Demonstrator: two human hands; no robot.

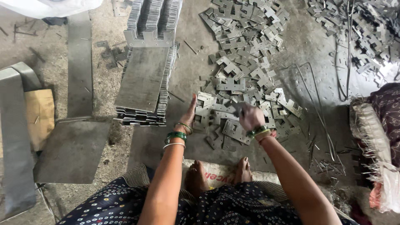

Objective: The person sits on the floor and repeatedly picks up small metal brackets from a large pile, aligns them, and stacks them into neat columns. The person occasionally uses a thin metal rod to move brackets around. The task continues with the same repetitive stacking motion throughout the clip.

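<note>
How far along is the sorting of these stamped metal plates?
Done: a tall neat stack of grey notched metal plates stands to the left. In hand: the left hand steadies a small upright bundle of plates; the right hand lifts one plate. Left: a wide loose heap of plates on the floor.

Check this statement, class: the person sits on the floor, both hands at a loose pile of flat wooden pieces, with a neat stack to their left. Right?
Not quite. The head view shows the left hand and right hand at a loose pile of flat metal pieces, not wooden ones. The neat stack does lie to the left.
</note>
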